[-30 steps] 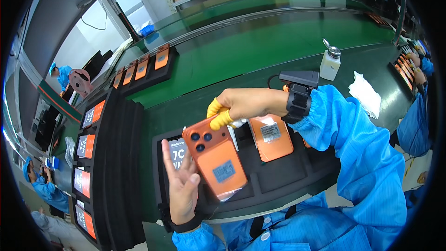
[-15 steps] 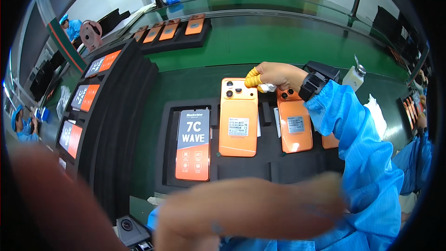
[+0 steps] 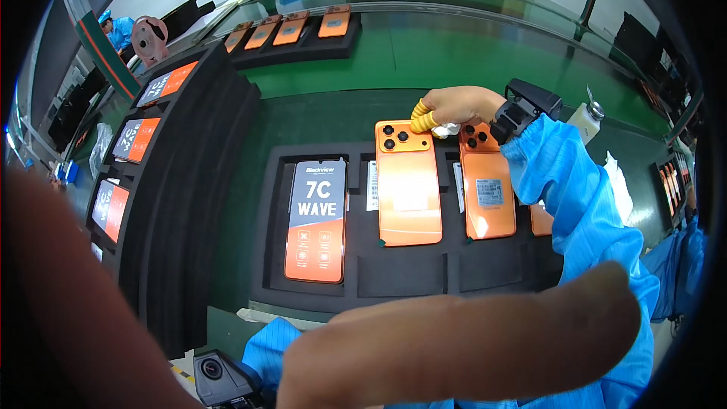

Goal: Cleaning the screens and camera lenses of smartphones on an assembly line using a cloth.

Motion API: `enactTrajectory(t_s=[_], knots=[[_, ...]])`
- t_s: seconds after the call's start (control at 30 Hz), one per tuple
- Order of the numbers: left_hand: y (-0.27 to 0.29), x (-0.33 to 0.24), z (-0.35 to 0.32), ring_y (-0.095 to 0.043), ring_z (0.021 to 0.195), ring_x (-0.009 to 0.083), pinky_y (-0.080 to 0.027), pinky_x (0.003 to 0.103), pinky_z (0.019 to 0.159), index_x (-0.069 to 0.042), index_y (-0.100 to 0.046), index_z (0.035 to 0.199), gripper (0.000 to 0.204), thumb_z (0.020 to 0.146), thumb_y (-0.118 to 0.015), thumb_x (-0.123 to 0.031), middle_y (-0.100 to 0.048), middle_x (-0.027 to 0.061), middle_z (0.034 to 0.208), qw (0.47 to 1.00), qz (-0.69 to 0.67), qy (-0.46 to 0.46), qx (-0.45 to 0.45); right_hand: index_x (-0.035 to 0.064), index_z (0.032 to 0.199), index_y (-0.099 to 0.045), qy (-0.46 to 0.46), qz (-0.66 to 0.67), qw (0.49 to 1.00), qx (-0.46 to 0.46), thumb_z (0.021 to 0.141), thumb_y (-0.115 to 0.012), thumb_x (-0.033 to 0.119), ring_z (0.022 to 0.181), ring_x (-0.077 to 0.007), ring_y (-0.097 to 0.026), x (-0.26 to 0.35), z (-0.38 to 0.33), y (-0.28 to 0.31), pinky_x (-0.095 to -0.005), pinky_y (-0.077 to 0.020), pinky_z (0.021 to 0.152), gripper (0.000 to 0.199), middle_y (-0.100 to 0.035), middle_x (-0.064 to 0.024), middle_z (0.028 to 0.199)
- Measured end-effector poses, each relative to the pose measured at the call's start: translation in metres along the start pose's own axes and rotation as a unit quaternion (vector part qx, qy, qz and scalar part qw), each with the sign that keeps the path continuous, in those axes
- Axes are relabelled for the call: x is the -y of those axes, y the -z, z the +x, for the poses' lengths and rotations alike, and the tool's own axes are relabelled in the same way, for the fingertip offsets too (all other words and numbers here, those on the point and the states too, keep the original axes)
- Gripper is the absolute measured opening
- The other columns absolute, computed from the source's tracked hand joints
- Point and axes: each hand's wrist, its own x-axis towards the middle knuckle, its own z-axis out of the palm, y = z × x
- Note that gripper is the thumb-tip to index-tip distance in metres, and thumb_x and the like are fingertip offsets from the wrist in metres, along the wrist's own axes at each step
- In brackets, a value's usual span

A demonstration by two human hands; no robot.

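Observation:
Yellow finger cots cover fingertips of my right hand (image 3: 457,110), which grips the top right corner of an orange phone (image 3: 409,193), back side up, over the black foam tray (image 3: 401,276). A small white wad (image 3: 445,130) shows under those fingers. To its left lies a phone with a grey-and-orange printed front (image 3: 316,220), in its slot. Another orange phone (image 3: 490,197) lies back up on the right, partly behind my right wrist. My left hand (image 3: 454,348) looms large and blurred close to the lens, a finger stretched rightward, nothing visible in it.
Stacked black foam trays (image 3: 204,182) with phones rise at the left. Beyond, another phone tray (image 3: 303,49) sits on the green surface (image 3: 454,53). A white pump bottle (image 3: 585,120) and a white cloth (image 3: 619,189) are beyond my right arm. A co-worker (image 3: 120,32) is far left.
My right hand has shifted the orange phone rightward over the tray, uncovering a white paper label on its left. My left finger has swung slightly right across the lower view.

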Motion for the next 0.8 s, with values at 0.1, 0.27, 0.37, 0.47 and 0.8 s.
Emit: enactTrajectory(t_s=[0.1,0.27,0.37,0.47,0.8], knots=[[0.001,0.001,-0.002,-0.045,0.100,0.0285,-0.041,0.041,0.080,-0.016,-0.024,0.123,0.074,0.064,-0.069,-0.026,-0.040,0.0163,0.123,1.000,0.013,0.001,-0.011,0.0025,0.092,-0.062,0.010,-0.094,0.994,-0.056,0.082,-0.059,0.030,0.056,-0.0089,-0.048,0.012,-0.006,-0.009,-0.0234,-0.0358,0.044,0.029,-0.056,-0.0008,0.067],[-0.002,0.000,-0.002,-0.046,0.099,0.0264,-0.043,0.041,0.078,-0.019,-0.017,0.127,0.082,0.064,-0.069,-0.029,-0.040,0.0153,0.122,0.999,0.031,0.003,-0.020,0.0018,0.087,-0.062,-0.076,-0.068,0.991,-0.082,0.082,-0.059,0.032,0.050,-0.0115,-0.045,0.024,-0.019,-0.011,-0.0262,-0.0344,0.041,0.031,-0.054,-0.0016,0.063],[-0.002,-0.002,-0.003,-0.046,0.098,0.0251,-0.043,0.040,0.077,-0.020,-0.013,0.130,0.087,0.064,-0.069,-0.031,-0.040,0.0147,0.122,0.998,0.045,0.003,-0.033,0.0010,0.096,-0.059,-0.067,-0.079,0.991,-0.086,0.080,-0.060,0.033,0.059,-0.0136,-0.050,0.023,-0.020,-0.013,-0.0278,-0.0394,0.049,0.036,-0.057,-0.0060,0.072],[-0.006,-0.001,-0.003,-0.046,0.097,0.0238,-0.044,0.040,0.075,-0.022,-0.008,0.132,0.092,0.064,-0.069,-0.033,-0.040,0.0141,0.122,0.997,0.065,0.006,-0.048,-0.0003,0.110,-0.053,-0.046,-0.094,0.990,-0.092,0.078,-0.061,0.034,0.074,-0.0168,-0.057,0.020,-0.019,-0.015,-0.0301,-0.0470,0.060,0.048,-0.061,-0.0127,0.085],[0.029,0.038,-0.014,-0.038,0.117,0.0311,-0.032,0.043,0.096,0.002,-0.013,0.134,0.091,0.067,-0.069,-0.023,-0.028,0.0251,0.131,0.877,0.440,0.182,0.052,-0.0026,0.104,-0.056,0.055,-0.121,0.967,-0.218,0.079,-0.062,0.018,0.056,-0.0151,-0.053,0.039,-0.066,-0.019,-0.0261,-0.0434,0.048,0.033,-0.058,-0.0100,0.069]])
